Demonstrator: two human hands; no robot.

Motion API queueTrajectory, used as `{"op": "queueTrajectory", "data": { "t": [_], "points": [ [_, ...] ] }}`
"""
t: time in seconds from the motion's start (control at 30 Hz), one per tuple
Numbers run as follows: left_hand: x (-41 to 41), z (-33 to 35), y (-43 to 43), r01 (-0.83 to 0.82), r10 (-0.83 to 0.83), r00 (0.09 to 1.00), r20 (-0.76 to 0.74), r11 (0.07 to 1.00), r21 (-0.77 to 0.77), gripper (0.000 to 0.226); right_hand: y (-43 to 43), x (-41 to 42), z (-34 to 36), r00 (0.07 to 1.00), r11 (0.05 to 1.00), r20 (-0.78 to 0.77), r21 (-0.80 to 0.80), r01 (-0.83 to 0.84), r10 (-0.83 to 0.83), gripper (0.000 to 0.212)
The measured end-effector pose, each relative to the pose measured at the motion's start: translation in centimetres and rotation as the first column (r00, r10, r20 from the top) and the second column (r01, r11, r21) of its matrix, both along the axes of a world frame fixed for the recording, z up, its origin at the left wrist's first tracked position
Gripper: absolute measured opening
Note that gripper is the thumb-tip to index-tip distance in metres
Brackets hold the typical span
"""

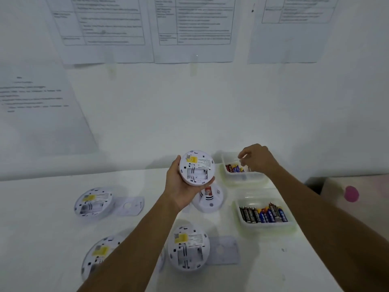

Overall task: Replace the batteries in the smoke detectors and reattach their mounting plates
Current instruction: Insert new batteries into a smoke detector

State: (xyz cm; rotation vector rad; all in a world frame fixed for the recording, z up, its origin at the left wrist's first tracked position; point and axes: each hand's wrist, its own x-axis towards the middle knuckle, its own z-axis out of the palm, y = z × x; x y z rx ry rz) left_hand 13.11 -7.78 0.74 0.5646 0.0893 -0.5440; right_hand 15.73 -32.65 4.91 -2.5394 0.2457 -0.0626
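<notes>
My left hand [179,186] grips a white round smoke detector [196,167] above the table, its back towards me with an empty battery bay and a yellow label. My right hand [255,159] hovers over the far battery tray [244,178], fingers curled downward over the red, yellow and blue batteries [234,167]; whether it holds one cannot be told. A nearer tray [267,225] holds several black and blue batteries [263,213]. Three more detectors lie back-up on the table: one at the left [92,204], one at the front left [99,256], one at the front centre [188,247].
A detector lying face-up [210,200] sits under my left hand. Flat mounting plates lie beside the left detector [130,205] and beside the front centre one [224,249]. Printed sheets hang on the wall behind. A box with a pink dot [351,193] stands beyond the table's right edge.
</notes>
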Motion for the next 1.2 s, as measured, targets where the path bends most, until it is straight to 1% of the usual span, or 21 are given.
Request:
{"op": "queueTrajectory", "data": {
  "t": [0.1, 0.23, 0.33, 0.43, 0.57, 0.63, 0.7, 0.8, 0.87, 0.93, 1.0, 1.03, 1.13, 1.2],
  "points": [
    [0.7, -0.4, -1.0, -0.001, 0.001, 1.000, -0.010, 1.000, 0.005, 0.060, -1.7, 2.0, -1.1, 0.993, 0.993, -0.118, -0.112, -0.038, 0.025, 0.016],
    [1.4, -0.9, -1.6, 0.003, -0.002, 1.000, -0.018, 1.000, 0.019, 0.059, -2.3, 3.8, -2.4, 0.975, 0.962, -0.210, -0.243, -0.126, 0.074, 0.023],
    [1.8, -1.4, -1.3, -0.008, 0.009, 1.000, -0.026, 1.000, 0.026, 0.058, -2.2, 4.8, -3.3, 0.958, 0.946, -0.263, -0.265, -0.188, 0.117, 0.026],
    [2.1, -1.8, -1.1, -0.015, 0.017, 0.999, -0.037, 0.999, 0.029, 0.059, -2.2, 5.5, -3.8, 0.948, 0.953, -0.290, -0.227, -0.199, 0.129, 0.022],
    [2.1, -1.8, -1.0, -0.024, 0.025, 0.999, -0.044, 0.999, 0.026, 0.059, -2.5, 5.3, -3.6, 0.955, 0.983, -0.275, -0.108, -0.145, 0.111, 0.017],
    [2.0, -1.8, -1.0, -0.027, 0.028, 0.998, -0.052, 0.999, 0.022, 0.059, -2.8, 5.1, -3.3, 0.965, 0.996, -0.249, 0.045, -0.078, 0.087, 0.015],
    [2.0, -1.8, -1.0, -0.024, 0.026, 0.998, -0.052, 0.999, 0.020, 0.059, -3.0, 4.3, -2.5, 0.976, 0.972, -0.198, 0.233, -0.040, 0.087, 0.015],
    [1.7, -1.7, -1.1, -0.027, 0.028, 0.999, -0.044, 1.000, 0.014, 0.058, -2.3, 2.7, -0.8, 0.989, 0.886, -0.061, 0.454, -0.090, 0.132, 0.015],
    [1.3, -1.5, -1.2, -0.036, 0.036, 0.998, -0.043, 0.999, 0.001, 0.057, -0.8, 1.2, 0.4, 0.990, 0.792, 0.041, 0.595, -0.135, 0.139, 0.016],
    [0.8, -1.0, -1.2, -0.050, 0.049, 0.998, -0.033, 0.999, -0.020, 0.054, 1.2, -0.6, 1.3, 0.984, 0.688, 0.121, 0.704, -0.176, 0.128, 0.017],
    [0.2, -0.6, -1.2, -0.068, 0.068, 0.997, -0.022, 0.997, -0.040, 0.052, 3.4, -2.6, 1.4, 0.977, 0.616, 0.176, 0.759, -0.211, 0.118, 0.017],
    [-0.1, -0.3, -1.2, -0.079, 0.079, 0.997, -0.017, 0.996, -0.048, 0.053, 4.6, -3.7, 1.2, 0.974, 0.606, 0.202, 0.763, -0.225, 0.107, 0.016],
    [-1.0, 0.2, -0.8, -0.118, 0.119, 0.993, -0.002, 0.991, -0.069, 0.055, 7.8, -6.1, -0.1, 0.960, 0.640, 0.276, 0.732, -0.235, 0.037, 0.013],
    [-1.6, 0.4, -0.4, -0.147, 0.148, 0.989, 0.019, 0.988, -0.047, 0.054, 9.8, -7.1, -1.1, 0.950, 0.667, 0.313, 0.712, -0.221, -0.019, 0.012]
  ]
}}
